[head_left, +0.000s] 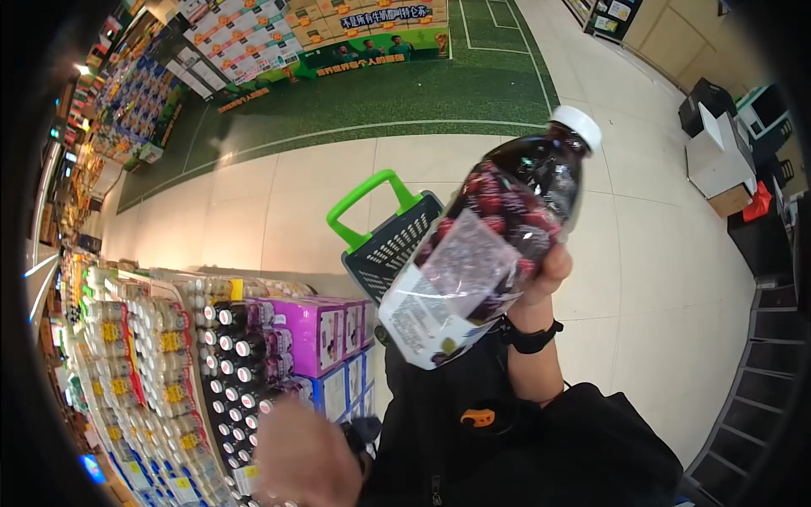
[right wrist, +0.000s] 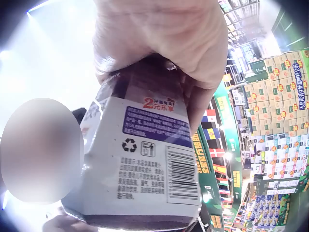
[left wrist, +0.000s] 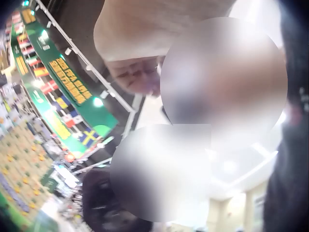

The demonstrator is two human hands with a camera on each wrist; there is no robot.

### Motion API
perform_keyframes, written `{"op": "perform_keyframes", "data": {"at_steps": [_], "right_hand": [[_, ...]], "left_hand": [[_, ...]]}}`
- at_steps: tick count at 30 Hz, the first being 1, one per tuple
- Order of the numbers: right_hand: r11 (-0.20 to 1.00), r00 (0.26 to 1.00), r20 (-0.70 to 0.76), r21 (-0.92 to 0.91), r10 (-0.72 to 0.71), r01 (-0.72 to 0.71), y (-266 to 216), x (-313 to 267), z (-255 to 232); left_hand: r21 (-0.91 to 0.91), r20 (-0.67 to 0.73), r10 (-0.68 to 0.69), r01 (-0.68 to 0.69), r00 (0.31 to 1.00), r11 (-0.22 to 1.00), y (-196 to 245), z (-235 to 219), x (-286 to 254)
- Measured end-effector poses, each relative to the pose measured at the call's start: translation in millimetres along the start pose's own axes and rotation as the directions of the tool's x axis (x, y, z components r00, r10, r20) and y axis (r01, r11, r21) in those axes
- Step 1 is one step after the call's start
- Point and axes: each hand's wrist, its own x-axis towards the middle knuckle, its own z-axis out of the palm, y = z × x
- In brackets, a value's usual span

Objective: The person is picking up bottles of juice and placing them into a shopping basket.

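My right hand (head_left: 549, 275) grips a large plastic bottle of dark juice (head_left: 541, 182) around its side, tilted with its white cap toward the upper right. Red fruit is printed on its wrap. In the right wrist view the palm and fingers wrap the bottle (right wrist: 140, 203), and its white label with a barcode faces the camera. My left hand (head_left: 304, 452) is motion-blurred in front of the shelf of bottles, lower left. Its fingers (left wrist: 135, 77) look loosely curled in the left wrist view, with nothing seen in them.
A dark shopping basket (head_left: 384, 262) with a green handle (head_left: 342, 215) stands behind the held bottle. Rows of dark bottles with white caps (head_left: 245, 348), purple cartons (head_left: 308, 338) and clear bottles (head_left: 110, 338) fill the display at left. Stacked boxes (head_left: 363, 21) stand beyond the green floor mat (head_left: 405, 93).
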Motion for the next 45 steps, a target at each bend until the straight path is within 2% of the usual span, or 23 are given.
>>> {"op": "perform_keyframes", "data": {"at_steps": [1,3,6,7,10,13,15,17,19,21,23,25,26,27,29,31,33,37,39,41,42,43,45], "right_hand": [[0.999,0.999,0.033,-0.026,0.02,-0.019,-4,5,17],[0.994,0.99,0.132,-0.102,0.049,-0.035,1,10,9],[0.97,0.984,0.153,-0.237,0.087,-0.049,-6,8,38],[0.964,0.987,0.104,-0.249,0.12,-0.091,-7,4,52],[0.963,0.985,0.115,-0.253,0.13,-0.097,-5,3,54],[0.965,0.976,0.172,-0.245,0.134,-0.09,3,1,49],[0.981,0.957,0.242,-0.139,0.163,-0.132,8,5,42],[0.971,0.901,0.396,0.077,0.179,-0.227,-1,5,52],[0.977,0.892,0.427,0.075,0.148,-0.198,4,7,49],[0.972,0.897,0.393,0.026,0.203,-0.232,2,8,52],[0.967,0.9,0.362,-0.021,0.244,-0.254,1,10,53],[0.96,0.918,0.287,-0.143,0.275,-0.242,5,11,47],[0.968,0.897,0.364,-0.101,0.252,-0.231,4,13,41],[0.968,0.9,0.358,-0.101,0.249,-0.228,3,15,40],[0.887,0.934,0.166,-0.401,0.315,-0.228,-1,16,38],[0.907,0.918,0.213,-0.335,0.335,-0.254,-4,22,18],[0.787,0.936,0.151,-0.593,0.317,-0.17,-6,29,9],[0.714,0.921,0.197,-0.691,0.337,-0.113,-3,37,14],[0.648,0.909,0.184,-0.753,0.374,-0.114,19,46,12],[0.43,0.894,0.09,-0.895,0.44,-0.121,36,53,14],[0.312,0.853,0.14,-0.95,0.502,-0.028,69,59,-6],[0.312,0.854,0.143,-0.95,0.5,-0.023,87,51,-19],[0.111,0.771,0.282,-0.957,0.571,0.268,134,44,-42]], "left_hand": [[0.673,-0.23,0.176,0.026,0.957,0.739,-20,15,14],[0.455,-0.285,-0.19,0.307,0.939,0.836,-24,18,35],[0.793,0.016,-0.174,0.093,0.985,0.602,-50,-5,13],[0.756,-0.07,-0.303,0.249,0.95,0.605,-50,-7,11],[0.663,-0.145,-0.292,0.311,0.946,0.68,-46,-2,12],[0.515,-0.119,-0.266,0.289,0.957,0.807,-40,-9,1],[-0.036,-0.342,-0.433,0.449,0.834,0.893,-35,-10,-26],[-0.58,-0.262,-0.625,0.398,0.735,0.711,-56,-79,-97],[-0.468,-0.29,-0.603,0.439,0.743,0.767,-65,-113,-121],[-0.272,-0.258,-0.73,0.677,0.633,0.684,-71,-139,-141],[-0.368,-0.214,-0.765,0.675,0.608,0.64,-53,-97,-109],[-0.419,-0.327,-0.562,0.416,0.76,0.807,-45,-45,-77],[-0.275,-0.266,-0.569,0.504,0.778,0.819,-44,-56,-84],[0.083,-0.221,-0.465,0.491,0.857,0.867,-33,-31,-43],[0.151,-0.165,-0.433,0.457,0.886,0.877,-38,-31,-32],[0.284,-0.182,-0.469,0.503,0.864,0.816,-37,-44,-32],[0.515,-0.108,-0.428,0.419,0.897,0.748,-44,-59,-34],[0.508,-0.105,-0.491,0.471,0.865,0.721,-60,-84,-38],[0.464,-0.224,-0.513,0.553,0.829,0.692,-86,-102,-45],[0.482,-0.23,-0.463,0.514,0.856,0.71,-101,-118,-50],[0.398,-0.352,-0.471,0.585,0.809,0.707,-118,-135,-56],[0.337,-0.447,-0.483,0.642,0.753,0.689,-127,-145,-67],[0.629,-0.568,-0.514,0.742,0.643,0.234,-150,-187,-117]]}}
